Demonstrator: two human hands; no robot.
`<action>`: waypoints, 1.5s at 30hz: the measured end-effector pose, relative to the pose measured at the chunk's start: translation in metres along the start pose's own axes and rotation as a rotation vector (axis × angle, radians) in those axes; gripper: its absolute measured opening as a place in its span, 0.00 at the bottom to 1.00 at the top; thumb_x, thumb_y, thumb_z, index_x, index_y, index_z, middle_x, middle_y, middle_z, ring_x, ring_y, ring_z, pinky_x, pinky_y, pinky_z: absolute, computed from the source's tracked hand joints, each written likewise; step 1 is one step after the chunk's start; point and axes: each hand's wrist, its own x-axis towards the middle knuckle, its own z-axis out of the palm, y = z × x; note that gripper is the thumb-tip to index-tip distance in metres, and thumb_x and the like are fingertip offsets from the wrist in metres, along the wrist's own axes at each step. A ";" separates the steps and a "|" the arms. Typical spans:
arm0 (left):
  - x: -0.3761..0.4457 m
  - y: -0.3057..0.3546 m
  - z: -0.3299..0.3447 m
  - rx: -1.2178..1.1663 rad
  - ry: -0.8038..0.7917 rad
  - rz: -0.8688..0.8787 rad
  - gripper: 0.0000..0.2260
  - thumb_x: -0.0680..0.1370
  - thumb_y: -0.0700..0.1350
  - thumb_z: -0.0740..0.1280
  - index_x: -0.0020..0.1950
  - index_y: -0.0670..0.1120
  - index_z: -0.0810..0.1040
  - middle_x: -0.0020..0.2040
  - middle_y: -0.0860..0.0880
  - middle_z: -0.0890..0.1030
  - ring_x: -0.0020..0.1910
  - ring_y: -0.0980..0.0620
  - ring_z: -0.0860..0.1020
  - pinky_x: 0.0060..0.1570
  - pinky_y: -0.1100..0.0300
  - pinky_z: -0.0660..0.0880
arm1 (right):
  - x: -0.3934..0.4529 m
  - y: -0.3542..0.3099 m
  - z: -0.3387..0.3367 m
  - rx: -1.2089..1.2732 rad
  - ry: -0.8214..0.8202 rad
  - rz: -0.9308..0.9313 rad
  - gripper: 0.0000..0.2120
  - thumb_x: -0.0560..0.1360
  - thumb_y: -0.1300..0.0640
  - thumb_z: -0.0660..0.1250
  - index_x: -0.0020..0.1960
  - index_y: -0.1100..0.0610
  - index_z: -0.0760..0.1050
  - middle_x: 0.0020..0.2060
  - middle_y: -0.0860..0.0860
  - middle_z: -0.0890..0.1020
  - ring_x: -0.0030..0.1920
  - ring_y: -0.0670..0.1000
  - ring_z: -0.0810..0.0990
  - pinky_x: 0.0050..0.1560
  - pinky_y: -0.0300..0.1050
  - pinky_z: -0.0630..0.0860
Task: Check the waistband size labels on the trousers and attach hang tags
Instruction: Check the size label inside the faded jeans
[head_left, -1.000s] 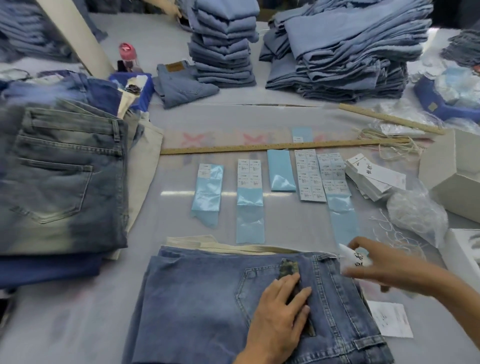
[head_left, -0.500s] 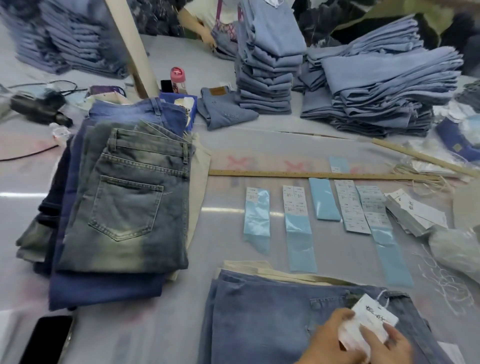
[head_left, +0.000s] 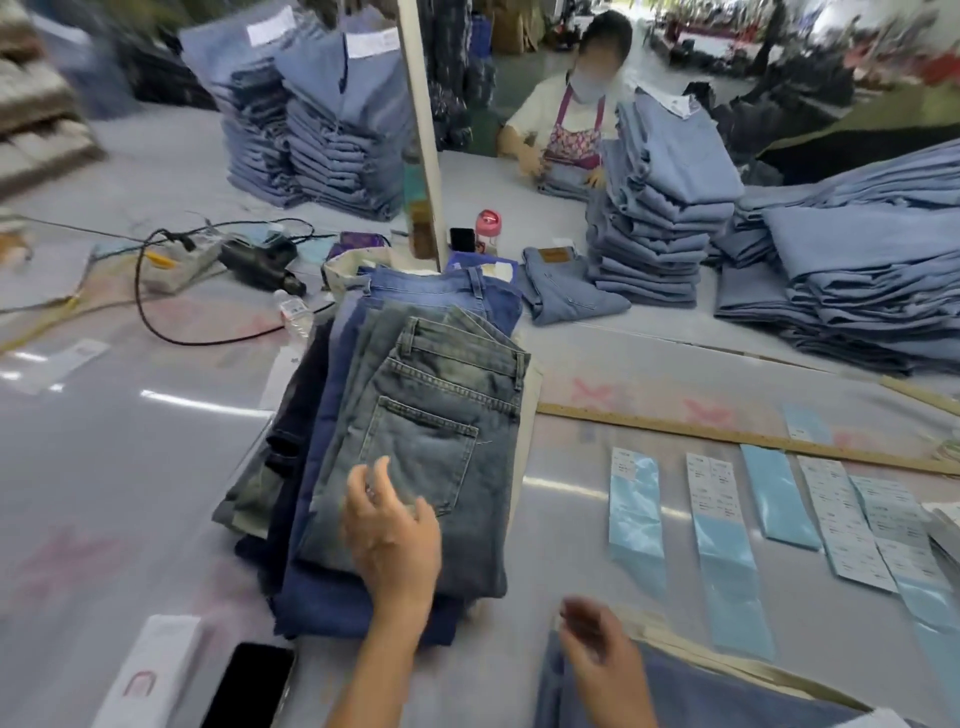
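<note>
Table (head_left: 104, 493), pale grey and glossy, spanning the whole view and bearing everything below.

Stacks of light blue folded trousers (head_left: 660, 208), several, along the far side; one broad low stack (head_left: 857, 280) at far right, two tall ones (head_left: 322, 130) at far left. A person in a patterned apron (head_left: 571, 119) stands behind them, hands on a folded pair.

Pile of dark trousers (head_left: 395, 467), centre, folded; top pair grey-blue washed denim, back pocket up, waistband away from the wearer, darker blue pairs beneath.

Blue trousers (head_left: 675, 691), near edge at lower right, lying flat over cream fabric, partly out of view.

Wooden rulers (head_left: 727, 436), long, lying beyond the sticker strips.

Left hand (head_left: 392, 535), resting on the near end of the top dark pair, fingers spread and relaxed, gripping nothing.

Right hand (head_left: 597, 644), blurred, at the near corner of the blue trousers; fingers loosely curled, whether pinching cloth cannot be told.

Strips of size stickers on light blue backing (head_left: 722, 525), a row at right, lying apart from one another.

Hang tags (head_left: 943, 519), small white stack, at the right edge, barely in view.

Phone (head_left: 249, 686), dark screen up, near edge, beside a white box (head_left: 150, 670).

Black tool with cable (head_left: 260, 260), far left; small red-capped bottle (head_left: 488, 223) by an upright post (head_left: 423, 130).
</note>
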 end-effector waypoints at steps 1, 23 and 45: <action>0.018 -0.013 -0.010 0.066 -0.050 -0.042 0.29 0.73 0.41 0.75 0.72 0.39 0.72 0.72 0.37 0.70 0.68 0.35 0.71 0.63 0.39 0.71 | 0.001 -0.010 0.019 -0.018 -0.205 0.003 0.19 0.74 0.74 0.71 0.55 0.52 0.78 0.56 0.58 0.83 0.55 0.43 0.82 0.51 0.30 0.74; 0.101 -0.057 -0.029 -0.024 -0.511 -0.172 0.20 0.79 0.60 0.68 0.64 0.51 0.70 0.57 0.46 0.81 0.55 0.41 0.79 0.55 0.46 0.77 | 0.045 -0.065 0.096 0.110 -0.569 0.331 0.13 0.78 0.57 0.72 0.62 0.53 0.79 0.49 0.46 0.88 0.49 0.49 0.87 0.44 0.44 0.82; 0.193 0.014 0.024 -0.321 -0.254 0.147 0.14 0.70 0.48 0.81 0.46 0.47 0.79 0.49 0.46 0.79 0.50 0.41 0.78 0.52 0.44 0.77 | 0.146 -0.148 0.122 0.362 -0.693 -0.112 0.19 0.73 0.67 0.74 0.61 0.53 0.82 0.57 0.55 0.85 0.57 0.55 0.84 0.55 0.46 0.81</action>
